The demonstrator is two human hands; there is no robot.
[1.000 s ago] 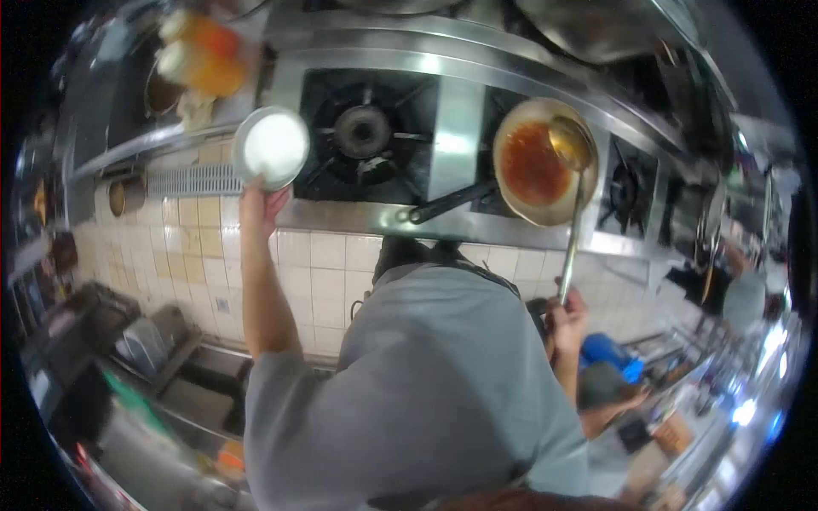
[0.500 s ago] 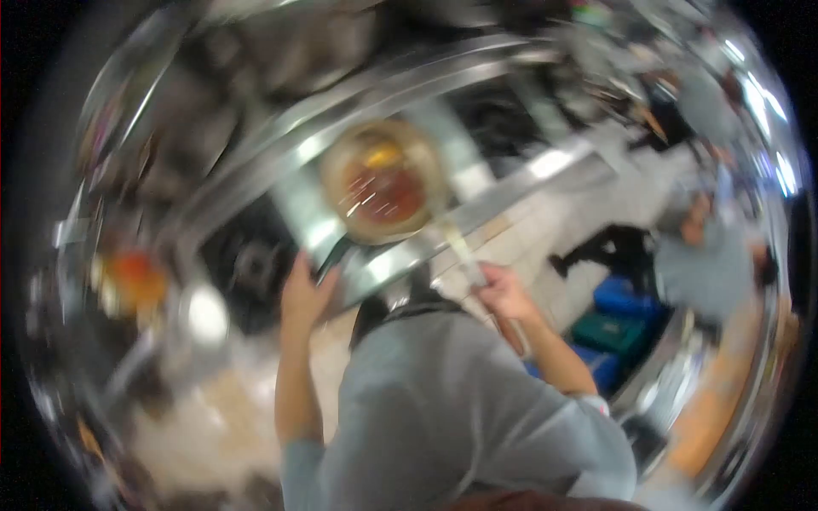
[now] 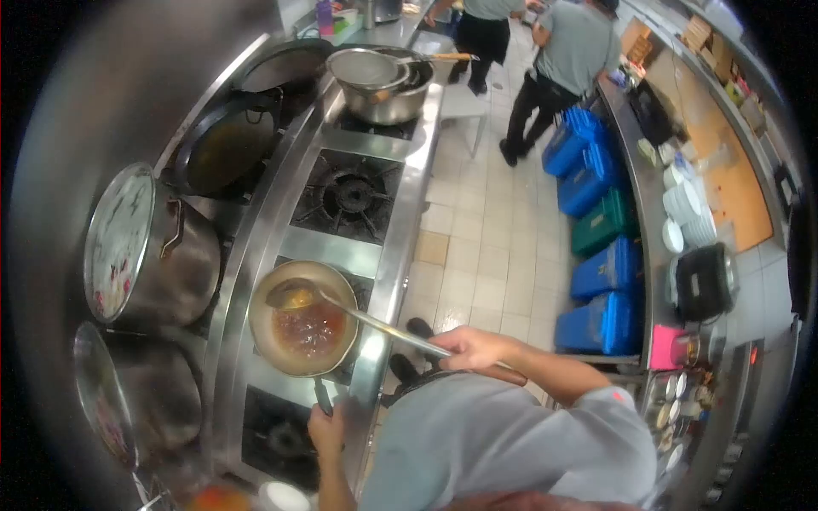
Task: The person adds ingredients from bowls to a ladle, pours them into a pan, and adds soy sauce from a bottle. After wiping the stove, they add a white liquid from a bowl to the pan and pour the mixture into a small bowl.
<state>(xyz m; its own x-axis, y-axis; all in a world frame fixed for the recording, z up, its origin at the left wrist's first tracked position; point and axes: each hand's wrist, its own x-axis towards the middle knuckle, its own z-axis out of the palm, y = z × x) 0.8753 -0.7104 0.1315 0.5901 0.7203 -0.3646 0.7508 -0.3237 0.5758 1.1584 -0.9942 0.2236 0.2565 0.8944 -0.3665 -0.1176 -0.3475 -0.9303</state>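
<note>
My left hand (image 3: 326,426) is closed round the dark handle of a pan (image 3: 274,349), which sits over a burner on the steel stove. Reddish-brown liquid (image 3: 308,329) glistens in the pan. My right hand (image 3: 475,349) grips the long handle of a metal ladle (image 3: 375,322). The ladle's bowl rests inside the pan on its far left side, with yellowish liquid in or around it.
Large steel pots (image 3: 183,264) line the left, and dark woks (image 3: 223,145) stand behind. A strainer (image 3: 365,70) lies over a pot at the stove's far end. Blue bins (image 3: 596,328) stand under the right counter. Two people (image 3: 573,51) are farther off.
The view has turned and is sharper. The ladle's bowl now shows inside the pan. Both hands still hold their handles.
</note>
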